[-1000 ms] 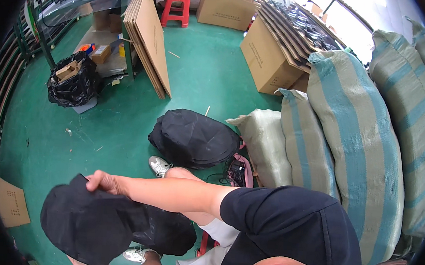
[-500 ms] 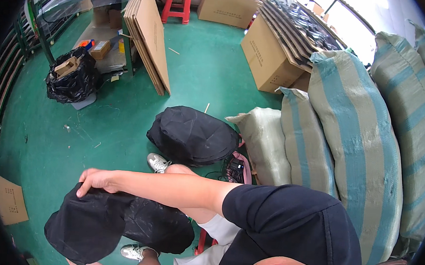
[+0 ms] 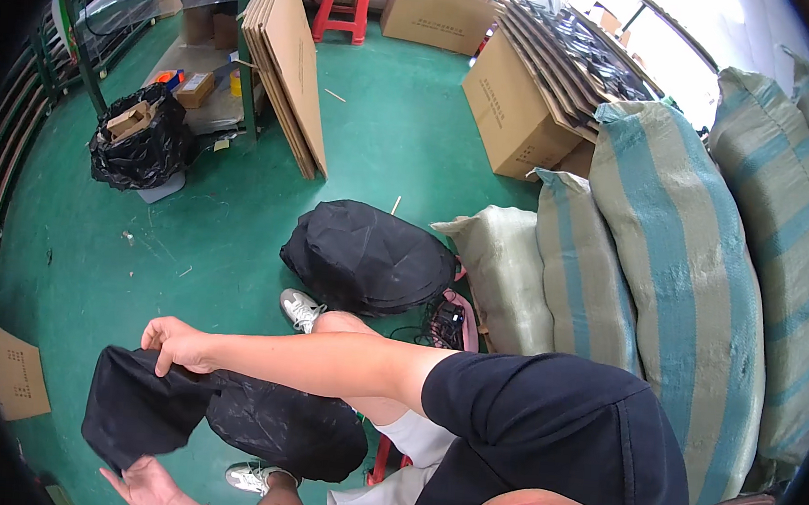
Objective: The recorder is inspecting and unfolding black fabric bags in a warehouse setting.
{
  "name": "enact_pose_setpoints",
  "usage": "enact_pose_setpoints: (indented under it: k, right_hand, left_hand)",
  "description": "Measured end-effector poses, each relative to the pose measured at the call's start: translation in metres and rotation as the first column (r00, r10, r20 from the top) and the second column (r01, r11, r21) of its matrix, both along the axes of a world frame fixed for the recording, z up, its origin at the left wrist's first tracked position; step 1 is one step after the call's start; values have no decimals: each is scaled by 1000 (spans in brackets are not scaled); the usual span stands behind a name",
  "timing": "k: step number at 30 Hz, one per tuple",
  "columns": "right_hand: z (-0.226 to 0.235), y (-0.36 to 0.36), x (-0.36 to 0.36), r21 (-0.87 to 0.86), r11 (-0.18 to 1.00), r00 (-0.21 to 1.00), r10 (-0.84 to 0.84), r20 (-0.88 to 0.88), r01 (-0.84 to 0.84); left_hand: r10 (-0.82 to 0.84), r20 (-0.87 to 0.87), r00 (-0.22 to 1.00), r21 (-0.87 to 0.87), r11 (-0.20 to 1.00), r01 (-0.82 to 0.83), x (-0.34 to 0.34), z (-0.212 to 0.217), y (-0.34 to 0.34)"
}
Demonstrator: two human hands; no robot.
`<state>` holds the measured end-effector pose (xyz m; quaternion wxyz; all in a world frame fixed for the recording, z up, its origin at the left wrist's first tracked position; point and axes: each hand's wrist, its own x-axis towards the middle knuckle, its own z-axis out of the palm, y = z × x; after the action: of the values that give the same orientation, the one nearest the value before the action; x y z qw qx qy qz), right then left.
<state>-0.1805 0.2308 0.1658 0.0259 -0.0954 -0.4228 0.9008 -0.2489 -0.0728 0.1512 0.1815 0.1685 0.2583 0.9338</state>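
My right hand (image 3: 178, 345) pinches the upper edge of a black cloth piece (image 3: 140, 408), holding it up at the left. Below it, my left hand (image 3: 146, 485) has its fingers spread at the cloth's lower edge; whether it bears any weight I cannot tell. A dark, rounded black bundle (image 3: 293, 432) lies just right of the cloth, between my legs and partly behind my right forearm. Farther off, past my right shoe, rests a larger black fabric bundle (image 3: 366, 259). Exactly what kind of article the cloth is does not show.
Striped woven sacks (image 3: 675, 271) stand along the right. Flat cardboard sheets (image 3: 286, 66) lean on a bench, near a black-bagged bin (image 3: 140, 145). A carton (image 3: 518, 110), a red stool (image 3: 343, 12) and another carton (image 3: 12, 370) stand around the green floor.
The cloth has swung up and left and looks narrower, showing more of the bundle behind it. My left hand has come up into view with fingers spread; my right hand has shifted slightly.
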Motion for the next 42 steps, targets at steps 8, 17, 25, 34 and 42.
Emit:
enact_pose_setpoints:
  k: [8, 17, 25, 34, 42]
  right_hand:
    - [19, -2, 8, -241, 965, 986, 73, -149, -107]
    - [16, 4, 4, -248, 969, 995, -20, -96, -5]
    - [19, 18, 2, 129, 955, 964, -265, -40, 268]
    - [36, 34, 10, -152, 975, 978, -179, -105, 162]
    - [43, 45, 19, -313, 934, 985, -163, 57, 173]
  left_hand:
    - [309, -31, 950, -583, 767, -268, 30, 18, 75]
    - [209, 419, 883, -532, 845, 52, 19, 15, 84]
    - [254, 533, 807, -282, 953, -114, 16, 43, 62]
    - [264, 423, 867, -428, 901, -66, 20, 54, 77]
    - [56, 489, 870, -414, 893, 176, 34, 50, 94]
